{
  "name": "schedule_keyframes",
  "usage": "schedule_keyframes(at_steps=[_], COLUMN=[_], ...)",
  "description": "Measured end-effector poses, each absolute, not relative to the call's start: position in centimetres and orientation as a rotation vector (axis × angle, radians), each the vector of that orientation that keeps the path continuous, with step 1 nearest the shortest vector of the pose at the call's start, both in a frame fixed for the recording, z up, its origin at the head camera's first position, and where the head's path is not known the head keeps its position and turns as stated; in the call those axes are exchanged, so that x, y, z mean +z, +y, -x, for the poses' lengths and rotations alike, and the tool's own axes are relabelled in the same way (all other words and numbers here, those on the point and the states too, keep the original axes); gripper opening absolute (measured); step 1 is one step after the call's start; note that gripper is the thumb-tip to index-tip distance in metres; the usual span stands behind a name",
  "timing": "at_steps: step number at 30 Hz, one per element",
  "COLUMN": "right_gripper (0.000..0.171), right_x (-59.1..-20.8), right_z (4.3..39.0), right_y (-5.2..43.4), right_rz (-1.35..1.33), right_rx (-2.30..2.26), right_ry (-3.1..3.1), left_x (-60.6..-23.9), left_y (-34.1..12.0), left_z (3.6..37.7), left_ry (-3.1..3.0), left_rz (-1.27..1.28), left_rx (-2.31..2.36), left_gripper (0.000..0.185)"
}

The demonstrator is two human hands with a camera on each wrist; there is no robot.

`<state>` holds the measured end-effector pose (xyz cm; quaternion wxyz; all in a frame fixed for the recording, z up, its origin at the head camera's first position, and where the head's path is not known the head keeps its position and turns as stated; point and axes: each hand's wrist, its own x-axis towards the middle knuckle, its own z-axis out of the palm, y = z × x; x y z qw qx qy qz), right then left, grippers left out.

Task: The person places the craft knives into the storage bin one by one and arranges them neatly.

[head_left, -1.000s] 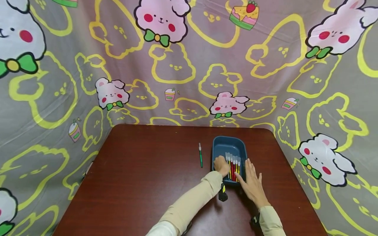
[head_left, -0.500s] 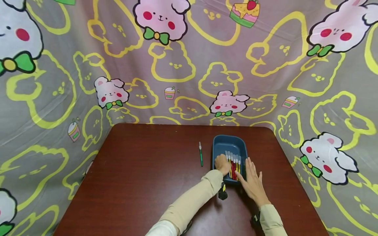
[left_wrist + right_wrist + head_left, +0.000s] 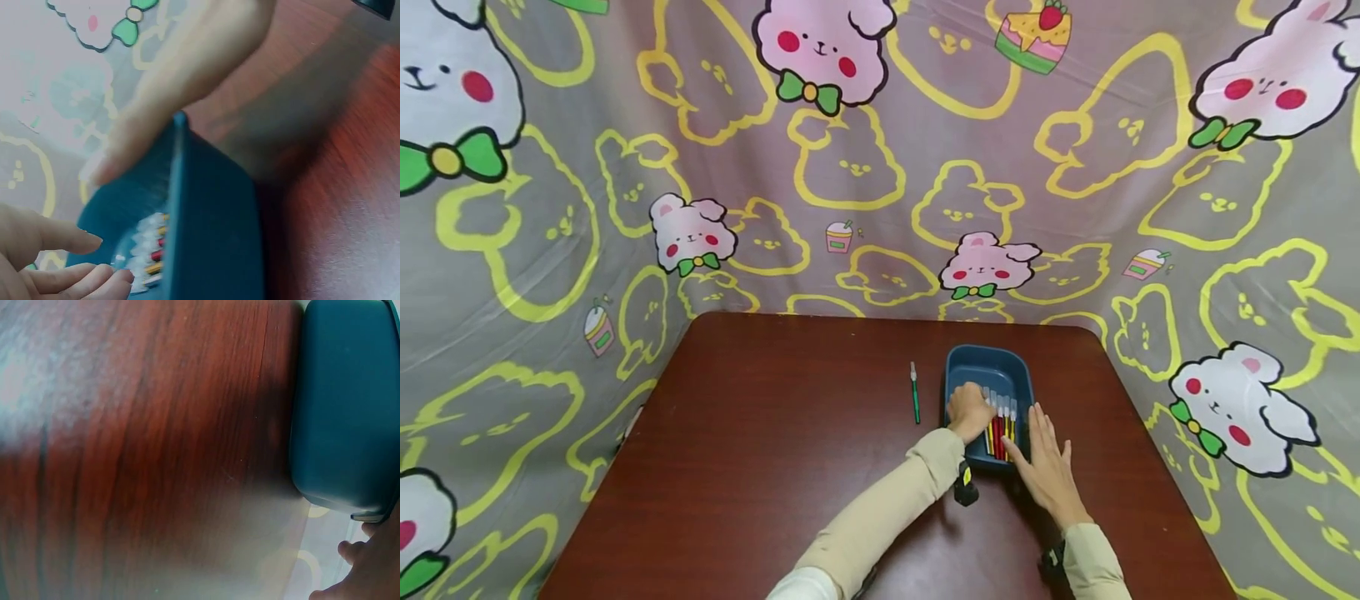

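A dark blue tray [image 3: 988, 367] stands on the brown table [image 3: 775, 450], right of centre. Several brushes [image 3: 1003, 421] with red and yellow handles and pale tips lie side by side in it. My left hand [image 3: 970, 411] reaches into the tray's left side and lies over the leftmost brushes. In the left wrist view its curled fingers [image 3: 81, 278] touch the brushes' pale ends [image 3: 147, 244]; no brush shows clearly between them. My right hand [image 3: 1048, 462] lies flat with straight fingers against the tray's near right wall [image 3: 212, 231]. A green brush [image 3: 914, 393] lies alone left of the tray.
Cartoon-printed cloth [image 3: 850, 183] hangs round the table's back and both sides. The table's left half shows bare wood. A small black camera [image 3: 966, 492] sits at my left wrist. In the right wrist view the tray's outer wall [image 3: 344, 406] fills the right side.
My left hand has slid a little further right and forward into the tray, over the brush tips. The right hand stays flat beside the tray. The green brush has not moved.
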<state>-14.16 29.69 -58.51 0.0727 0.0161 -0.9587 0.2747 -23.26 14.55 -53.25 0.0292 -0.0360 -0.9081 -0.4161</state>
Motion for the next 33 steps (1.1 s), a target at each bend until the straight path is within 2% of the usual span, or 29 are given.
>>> schedule_keyframes(at_steps=[3, 4, 5, 10, 18, 25, 33], right_gripper=[0.09, 0.09, 0.091, 0.091, 0.09, 0.089, 0.089], right_x=[-58.5, -58.5, -58.5, -58.4, -58.6, -58.8, -58.8], right_z=[14.2, 14.2, 14.2, 14.2, 14.2, 14.3, 14.3], right_y=[29.7, 29.7, 29.7, 30.0, 30.0, 30.0, 29.9], right_rz=[-0.051, -0.05, -0.05, -0.053, -0.07, -0.07, -0.082], right_rx=[0.836, 0.84, 0.841, 0.838, 0.843, 0.837, 0.848], right_ry=[-2.873, -2.876, -2.877, -2.879, -2.884, -2.866, -2.856], left_x=[-52.2, -52.1, -52.0, -53.8, -50.7, -50.6, -50.7], left_y=[13.8, 13.6, 13.3, 12.6, 9.5, 7.6, 5.7], left_z=[23.4, 23.6, 23.8, 25.7, 24.7, 24.8, 25.4], left_ry=[-2.772, -2.759, -2.748, -2.655, -2.614, -2.643, -2.595], left_rz=[0.095, 0.085, 0.078, 0.074, 0.089, 0.155, -0.002], left_rx=[-1.36, -1.385, -1.415, -1.463, -1.608, -1.551, -1.639], left_gripper=[0.01, 0.007, 0.012, 0.012, 0.014, 0.018, 0.019])
